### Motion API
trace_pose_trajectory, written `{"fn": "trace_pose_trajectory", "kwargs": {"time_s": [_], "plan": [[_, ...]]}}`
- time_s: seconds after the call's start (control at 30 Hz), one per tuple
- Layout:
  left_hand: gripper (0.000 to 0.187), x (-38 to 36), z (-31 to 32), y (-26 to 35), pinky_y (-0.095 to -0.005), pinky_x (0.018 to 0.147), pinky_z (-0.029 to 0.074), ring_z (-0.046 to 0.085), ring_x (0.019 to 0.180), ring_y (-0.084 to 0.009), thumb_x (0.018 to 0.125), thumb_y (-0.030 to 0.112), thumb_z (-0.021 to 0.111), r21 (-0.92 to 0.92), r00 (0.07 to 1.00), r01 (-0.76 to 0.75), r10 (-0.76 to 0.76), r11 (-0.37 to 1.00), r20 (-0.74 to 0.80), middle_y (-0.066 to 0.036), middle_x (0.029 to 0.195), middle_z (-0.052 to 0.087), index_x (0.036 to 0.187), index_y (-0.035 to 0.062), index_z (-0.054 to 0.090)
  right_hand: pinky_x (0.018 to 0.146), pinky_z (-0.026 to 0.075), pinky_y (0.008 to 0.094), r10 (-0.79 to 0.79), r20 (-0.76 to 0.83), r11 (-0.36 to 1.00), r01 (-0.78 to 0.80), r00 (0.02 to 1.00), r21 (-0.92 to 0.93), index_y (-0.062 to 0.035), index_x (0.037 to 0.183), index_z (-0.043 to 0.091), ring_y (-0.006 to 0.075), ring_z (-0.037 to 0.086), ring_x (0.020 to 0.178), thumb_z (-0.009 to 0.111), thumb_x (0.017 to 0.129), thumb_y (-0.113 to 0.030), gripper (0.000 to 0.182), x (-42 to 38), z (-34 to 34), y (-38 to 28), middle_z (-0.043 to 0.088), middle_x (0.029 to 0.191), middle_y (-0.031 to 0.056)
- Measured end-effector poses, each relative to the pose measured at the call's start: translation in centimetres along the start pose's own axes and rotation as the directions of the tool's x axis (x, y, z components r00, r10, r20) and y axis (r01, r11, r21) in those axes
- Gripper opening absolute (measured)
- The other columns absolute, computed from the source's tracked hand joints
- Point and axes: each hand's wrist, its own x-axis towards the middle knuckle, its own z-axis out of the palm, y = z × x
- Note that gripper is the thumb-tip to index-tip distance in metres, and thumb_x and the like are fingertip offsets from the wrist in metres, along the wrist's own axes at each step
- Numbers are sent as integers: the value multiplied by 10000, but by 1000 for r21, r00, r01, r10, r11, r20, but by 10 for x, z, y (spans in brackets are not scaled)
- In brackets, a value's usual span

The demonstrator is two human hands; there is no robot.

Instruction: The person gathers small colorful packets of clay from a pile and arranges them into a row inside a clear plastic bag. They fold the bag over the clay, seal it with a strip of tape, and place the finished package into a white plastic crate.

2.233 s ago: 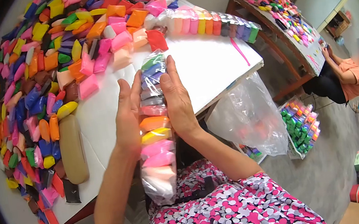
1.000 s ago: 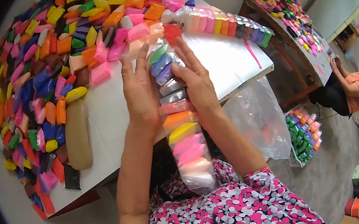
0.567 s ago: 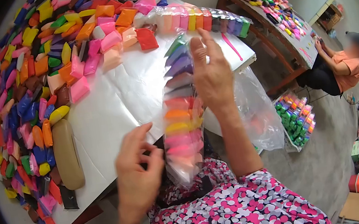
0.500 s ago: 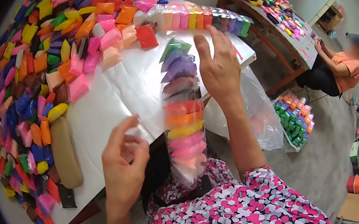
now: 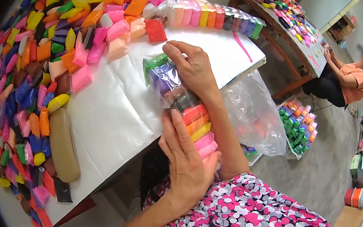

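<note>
A long clear bag [image 5: 178,99] filled with a row of coloured clay blocks, green and purple at the far end, pink at the near end, lies over the near edge of the white table [image 5: 113,123]. My right hand [image 5: 192,68] grips the bag's far end from the right side. My left hand [image 5: 187,161] is wrapped around its near end, close to my lap.
Several loose wrapped clay blocks [image 5: 31,69] cover the table's left and far part. A tan oblong block [image 5: 62,145] lies at the left. Another filled bag [image 5: 209,16] lies at the far edge. A clear sack [image 5: 254,115], a basket of packs [image 5: 298,126] and a seated person [image 5: 346,78] are on the right.
My left hand came back from below the table edge and closed on the bag's near end. My right hand lowered the bag from upright to lying on the table.
</note>
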Motion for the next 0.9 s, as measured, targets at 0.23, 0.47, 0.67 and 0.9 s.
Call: {"fn": "trace_pose_trajectory", "kwargs": {"time_s": [0.23,0.47,0.67,0.9], "plan": [[979,11,-66,13,-457,1072,378,416,1330,-359,736,12,731,-507,956,164,-10,846,293,-266,1527,278,1550,9,187,638,499,218,224,142,701,-261,964,663,30,1113,677,71,621,730,725,903,-219,329,-6,-38,-26,684,854,40],[746,113,-173,-76,-344,1068,407,527,1285,-233,823,323,747,-66,924,144,-111,987,365,-150,1319,608,1446,24,465,627,493,433,137,-180,888,-201,974,-414,41,778,636,322,654,640,689,886,-480,535,-30,-62,-8,667,702,183],[811,101,-124,-58,-396,1079,397,530,1267,-361,779,384,784,266,938,-255,172,930,300,-231,1347,568,1442,43,466,788,486,490,13,-206,924,-90,979,-371,17,936,676,408,647,843,568,990,-353,389,-30,-75,-4,687,906,219],[659,102,-115,-85,-417,940,462,609,1033,-347,702,292,820,361,962,-223,144,906,232,-153,1139,639,1258,49,564,1044,423,429,-233,180,953,261,956,-153,31,1245,602,371,552,1225,605,962,-213,373,-36,-70,14,606,1287,228]]}}
